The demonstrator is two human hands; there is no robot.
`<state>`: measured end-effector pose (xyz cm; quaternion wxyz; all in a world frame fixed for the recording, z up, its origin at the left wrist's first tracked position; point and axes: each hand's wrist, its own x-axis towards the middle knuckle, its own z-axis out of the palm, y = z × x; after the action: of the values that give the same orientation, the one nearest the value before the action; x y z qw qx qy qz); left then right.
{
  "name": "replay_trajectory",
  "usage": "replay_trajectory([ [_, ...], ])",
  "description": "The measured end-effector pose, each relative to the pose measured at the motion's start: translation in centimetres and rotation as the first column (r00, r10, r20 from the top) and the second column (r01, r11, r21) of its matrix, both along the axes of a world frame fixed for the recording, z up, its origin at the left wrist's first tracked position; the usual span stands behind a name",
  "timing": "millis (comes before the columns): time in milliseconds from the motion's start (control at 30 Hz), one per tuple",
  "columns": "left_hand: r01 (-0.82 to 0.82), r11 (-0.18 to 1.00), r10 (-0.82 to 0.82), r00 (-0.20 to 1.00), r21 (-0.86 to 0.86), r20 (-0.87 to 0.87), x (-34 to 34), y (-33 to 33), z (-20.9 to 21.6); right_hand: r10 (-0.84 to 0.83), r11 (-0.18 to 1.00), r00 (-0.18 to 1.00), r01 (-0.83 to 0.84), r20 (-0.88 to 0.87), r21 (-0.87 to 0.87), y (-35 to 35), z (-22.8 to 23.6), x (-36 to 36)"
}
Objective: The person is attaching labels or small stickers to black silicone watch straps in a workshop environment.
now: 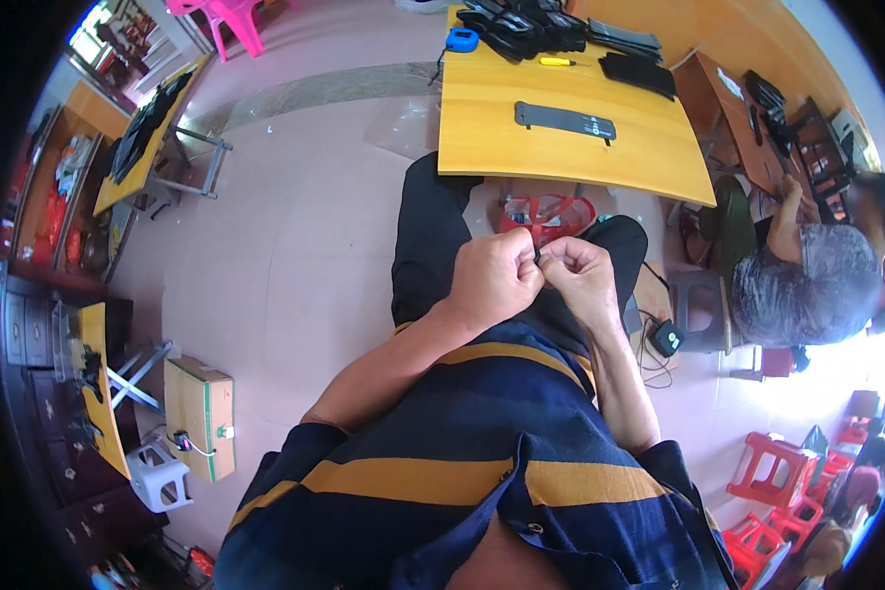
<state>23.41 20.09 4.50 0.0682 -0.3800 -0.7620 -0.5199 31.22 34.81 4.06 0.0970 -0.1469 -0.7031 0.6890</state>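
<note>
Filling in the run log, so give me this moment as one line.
left hand: pinching small dark piece | right hand: pinching at same piece | yellow table: flat grey strip lying on it

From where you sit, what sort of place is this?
Probably a small workshop: black pieces lie heaped on a yellow table, and another person sits at a brown table.

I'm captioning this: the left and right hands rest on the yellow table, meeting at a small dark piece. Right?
Not quite: the head view shows the left hand and right hand above the black trousers, off the yellow table. They do meet at a small dark piece.
</note>
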Motion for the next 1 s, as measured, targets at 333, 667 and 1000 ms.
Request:
replay_trajectory([
  [333, 0.179, 0.911, -0.4, 0.601, 0.371, 0.692, -3.2, 1.0, -3.0, 0.054, 0.924, 0.998, -0.033, 0.045, -0.38, 2.0, -1.3, -1.9],
  [667, 0.233, 0.962, -0.27, 0.767, 0.14, 0.582, -5.7, 3.1, -2.7, 0.182, 0.98, 0.98, -0.187, 0.08, 0.061, 4.3, -0.7, -4.7],
  [1000, 0.017, 0.992, -0.097, 0.754, 0.128, 0.649, -6.5, 3.8, -1.5, 0.301, 0.945, 0.952, -0.29, -0.06, 0.149, 5.8, -1.4, -6.4],
])
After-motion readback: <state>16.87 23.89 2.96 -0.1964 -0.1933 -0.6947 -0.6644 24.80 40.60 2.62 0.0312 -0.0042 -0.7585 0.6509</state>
